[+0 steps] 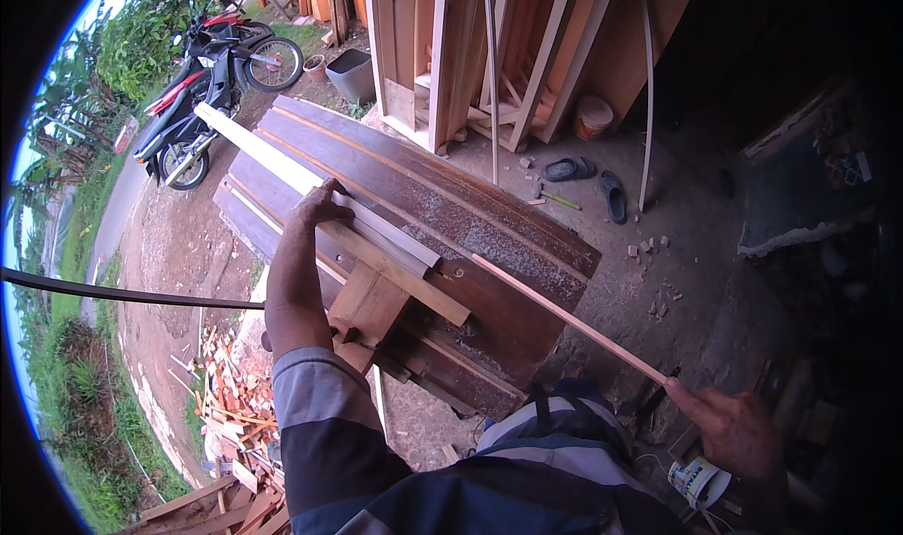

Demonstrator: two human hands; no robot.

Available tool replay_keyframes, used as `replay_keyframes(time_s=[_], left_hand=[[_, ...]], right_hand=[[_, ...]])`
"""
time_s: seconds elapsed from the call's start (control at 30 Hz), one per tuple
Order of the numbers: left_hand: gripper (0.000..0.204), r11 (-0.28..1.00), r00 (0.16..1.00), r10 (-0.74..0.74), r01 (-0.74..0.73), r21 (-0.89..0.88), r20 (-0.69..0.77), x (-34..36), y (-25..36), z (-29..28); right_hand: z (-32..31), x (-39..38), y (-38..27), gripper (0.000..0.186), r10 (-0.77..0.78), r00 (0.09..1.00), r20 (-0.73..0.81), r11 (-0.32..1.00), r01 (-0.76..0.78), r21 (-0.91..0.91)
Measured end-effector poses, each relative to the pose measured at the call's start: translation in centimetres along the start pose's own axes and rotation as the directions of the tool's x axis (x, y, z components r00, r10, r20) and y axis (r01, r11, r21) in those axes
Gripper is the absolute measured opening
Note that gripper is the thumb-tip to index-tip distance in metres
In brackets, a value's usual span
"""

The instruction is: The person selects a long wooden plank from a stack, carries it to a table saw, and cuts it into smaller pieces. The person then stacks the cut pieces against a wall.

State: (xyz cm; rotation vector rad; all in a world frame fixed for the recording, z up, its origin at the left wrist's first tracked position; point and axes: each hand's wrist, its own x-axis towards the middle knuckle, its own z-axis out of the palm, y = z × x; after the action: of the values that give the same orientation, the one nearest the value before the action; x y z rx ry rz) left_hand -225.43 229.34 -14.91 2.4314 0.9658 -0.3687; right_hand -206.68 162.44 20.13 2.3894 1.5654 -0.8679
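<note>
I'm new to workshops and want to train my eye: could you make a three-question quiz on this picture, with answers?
1. True or false: the right hand holds a thin wooden strip.
2. The left hand touches: A) a bucket; B) a long pale board; C) a motorcycle.
3. How many loose dark shoes lie on the floor?

Key: 1. True; 2. B; 3. Two.

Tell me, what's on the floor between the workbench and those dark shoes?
In the head view, a green-handled tool, maybe a hammer, lies on the floor between the dark shoes and the workbench, with small scraps nearby.
</note>
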Motion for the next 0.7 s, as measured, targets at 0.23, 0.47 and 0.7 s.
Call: replay_keyframes(time_s=[0.23, 0.47, 0.7], left_hand=[[0.068, 0.998, 0.998, -0.066, 0.066, 0.006, -0.012, 0.0, -1.0, 0.1], [0.069, 0.997, 0.997, -0.071, 0.071, -0.003, -0.004, 1.0, -2.8, 0.0], [0.067, 0.998, 0.998, -0.058, 0.058, -0.017, -0.001, 3.0, -5.9, -1.8]], right_hand=[[1.6, 0.1, 2.4, 0.062, 0.083, 0.988, -0.132, 0.993, -0.072, 0.089], [1.9, 1.3, 2.9, 0.063, 0.143, 0.951, -0.273, 0.980, -0.097, 0.176], [2.0, 3.1, 1.1, 0.061, 0.166, 0.923, -0.346, 0.971, -0.092, 0.222]])
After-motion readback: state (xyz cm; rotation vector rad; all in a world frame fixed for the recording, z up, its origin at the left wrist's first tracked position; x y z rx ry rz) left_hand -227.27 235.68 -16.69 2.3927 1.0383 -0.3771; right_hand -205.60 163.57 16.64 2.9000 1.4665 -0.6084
